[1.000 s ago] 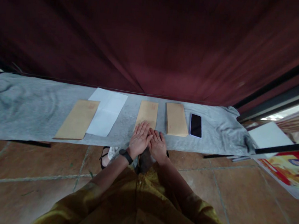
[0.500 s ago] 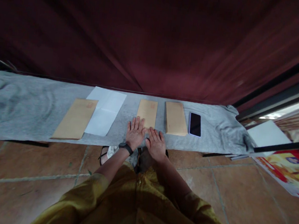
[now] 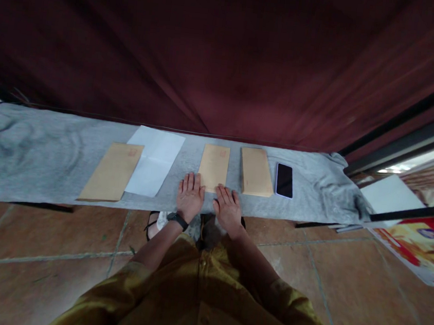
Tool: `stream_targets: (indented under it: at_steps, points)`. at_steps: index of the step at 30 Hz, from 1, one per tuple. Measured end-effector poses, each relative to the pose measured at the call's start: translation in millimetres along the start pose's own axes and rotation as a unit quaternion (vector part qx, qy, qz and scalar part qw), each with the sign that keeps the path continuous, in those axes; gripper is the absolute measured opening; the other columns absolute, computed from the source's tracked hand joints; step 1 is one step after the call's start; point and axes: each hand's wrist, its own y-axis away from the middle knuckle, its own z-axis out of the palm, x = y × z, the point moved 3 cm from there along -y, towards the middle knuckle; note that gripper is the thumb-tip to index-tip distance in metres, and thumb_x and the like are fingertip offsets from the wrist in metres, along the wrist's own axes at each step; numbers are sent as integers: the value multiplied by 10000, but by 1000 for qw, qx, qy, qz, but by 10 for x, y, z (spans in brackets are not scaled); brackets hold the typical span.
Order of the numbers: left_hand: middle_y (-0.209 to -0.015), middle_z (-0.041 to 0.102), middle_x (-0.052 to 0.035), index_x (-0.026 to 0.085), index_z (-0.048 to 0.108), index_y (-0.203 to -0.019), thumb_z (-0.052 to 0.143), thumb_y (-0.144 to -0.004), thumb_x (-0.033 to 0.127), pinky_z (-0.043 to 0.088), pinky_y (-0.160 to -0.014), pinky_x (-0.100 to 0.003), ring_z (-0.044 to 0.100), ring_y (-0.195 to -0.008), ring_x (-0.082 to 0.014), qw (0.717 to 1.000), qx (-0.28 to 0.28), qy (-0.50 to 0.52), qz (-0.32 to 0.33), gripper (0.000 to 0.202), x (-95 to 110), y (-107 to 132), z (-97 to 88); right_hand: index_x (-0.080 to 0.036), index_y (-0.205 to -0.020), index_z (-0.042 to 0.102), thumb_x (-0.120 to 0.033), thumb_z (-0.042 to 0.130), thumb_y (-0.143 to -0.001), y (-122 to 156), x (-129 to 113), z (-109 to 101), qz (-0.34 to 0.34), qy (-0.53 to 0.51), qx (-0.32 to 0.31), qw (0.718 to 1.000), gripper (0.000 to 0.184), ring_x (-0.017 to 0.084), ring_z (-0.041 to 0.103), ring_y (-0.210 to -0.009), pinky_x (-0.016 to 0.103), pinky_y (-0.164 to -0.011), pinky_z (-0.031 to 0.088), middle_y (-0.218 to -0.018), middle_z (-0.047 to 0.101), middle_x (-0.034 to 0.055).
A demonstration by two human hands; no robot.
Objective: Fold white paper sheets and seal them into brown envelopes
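Both my hands lie flat, palms down, on a grey cloth spread over a long low surface. My left hand, with a black wristband, rests just left of the near end of a brown envelope. My right hand sits at that envelope's near right corner. Fingers of both hands are stretched out and hold nothing. A second brown envelope lies to the right, and a third to the left beside a white sheet of paper.
A dark phone lies face up right of the envelopes. A dark red curtain hangs behind the surface. On the tiled floor at the right are a white sheet and a colourful poster. A sandalled foot shows below.
My left hand has slid off the middle envelope to the left and now lies apart from my right hand. The envelope's near end is uncovered.
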Motion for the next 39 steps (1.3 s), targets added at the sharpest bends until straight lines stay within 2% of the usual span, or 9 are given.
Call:
stream_targets:
  at_steps: [5, 10, 17, 19, 24, 32, 39]
  points:
    - [-1625, 360, -206, 63, 406, -1533, 346, -1008, 388, 229, -1239, -550, 294, -1530, -338, 1000, 6, 2, -28, 620, -46, 17, -44, -135, -1544, 428, -332, 414, -1068, -34, -121, -8, -18, -16, 3, 1000, 515, 256, 347, -1504, 503, -1262, 214, -1598, 428, 112]
    - [-1613, 391, -192, 77, 454, -1506, 361, -999, 406, 245, -1236, -541, 319, -1518, -341, 999, 10, 9, -30, 611, -67, 1, -49, -141, -1517, 468, -341, 394, -1080, -49, -269, 9, -61, -37, -18, 997, 487, 223, 391, -1479, 459, -1266, 234, -1570, 475, 93]
    - [-1570, 473, -147, 160, 527, -1451, 386, -993, 360, 292, -1214, -539, 382, -1483, -319, 1000, 23, 16, 3, 519, -111, 13, -92, -158, -1500, 487, -337, 404, -1079, -77, -253, 6, -43, -29, -23, 998, 464, 222, 420, -1462, 468, -1246, 267, -1558, 489, 101]
    - [-1530, 511, -152, 165, 559, -1417, 415, -986, 359, 329, -1191, -517, 439, -1433, -321, 1000, 23, 19, -2, 494, -115, 1, -116, -160, -1500, 486, -342, 406, -1079, -78, -246, 6, -39, -26, -21, 999, 465, 227, 417, -1463, 474, -1246, 263, -1562, 484, 101]
    - [-1370, 591, -167, 180, 625, -1335, 523, -947, 392, 455, -1027, -497, 545, -1243, -354, 999, 7, 22, -44, 454, -112, -48, -181, -148, -1529, 443, -338, 412, -1077, -42, -194, -6, -11, -15, -14, 1000, 491, 242, 412, -1466, 495, -1239, 263, -1572, 465, 128]
    - [-1223, 630, -157, 194, 647, -1261, 584, -914, 358, 466, -954, -462, 559, -1153, -336, 997, 0, 13, -81, 390, -60, -93, -213, -139, -1557, 397, -363, 396, -1080, 11, -152, 2, 10, -1, -3, 1000, 527, 260, 399, -1473, 511, -1238, 252, -1590, 432, 143]
    - [-1119, 677, -142, 164, 646, -1210, 599, -893, 296, 465, -953, -410, 615, -1091, -287, 994, -53, 39, -92, 347, -50, -208, -222, -139, -1574, 367, -355, 401, -1072, 21, -162, 30, 17, 7, -5, 1000, 547, 291, 375, -1486, 551, -1232, 238, -1607, 400, 155]
